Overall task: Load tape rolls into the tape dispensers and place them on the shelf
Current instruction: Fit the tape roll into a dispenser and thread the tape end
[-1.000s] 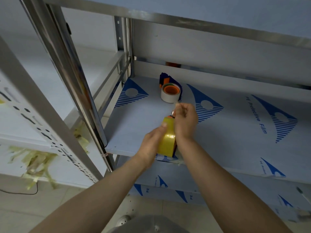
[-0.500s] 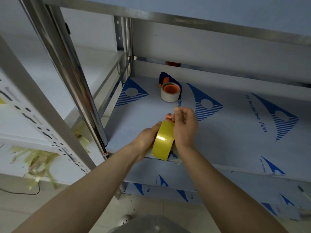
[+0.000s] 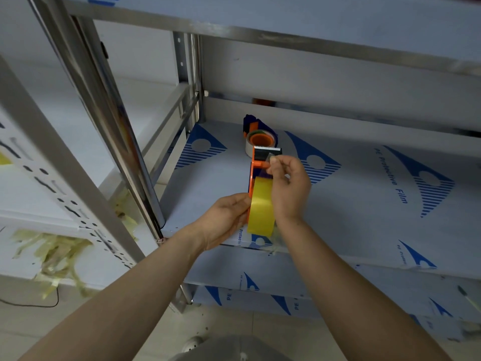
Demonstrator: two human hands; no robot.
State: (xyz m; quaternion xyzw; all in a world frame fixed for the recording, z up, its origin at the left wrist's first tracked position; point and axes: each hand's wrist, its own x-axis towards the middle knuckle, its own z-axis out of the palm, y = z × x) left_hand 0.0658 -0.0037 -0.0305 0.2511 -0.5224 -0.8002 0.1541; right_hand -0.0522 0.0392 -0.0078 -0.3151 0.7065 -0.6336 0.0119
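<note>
Threading, seemingly: above the steel shelf [image 3: 351, 217], left hand [image 3: 226, 220] grips the orange plastic dispenser [image 3: 253, 175], right hand [image 3: 289, 186] pinches the yellow tape roll [image 3: 261, 211] by its tail, toothed blade [image 3: 268, 149] next

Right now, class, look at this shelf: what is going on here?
A person is loading a yellow tape roll into an orange dispenser above the shelf. The left hand holds the dispenser, and the right hand pinches the roll's loose end by the toothed blade. A second dispenser, already loaded, lies behind.
</note>
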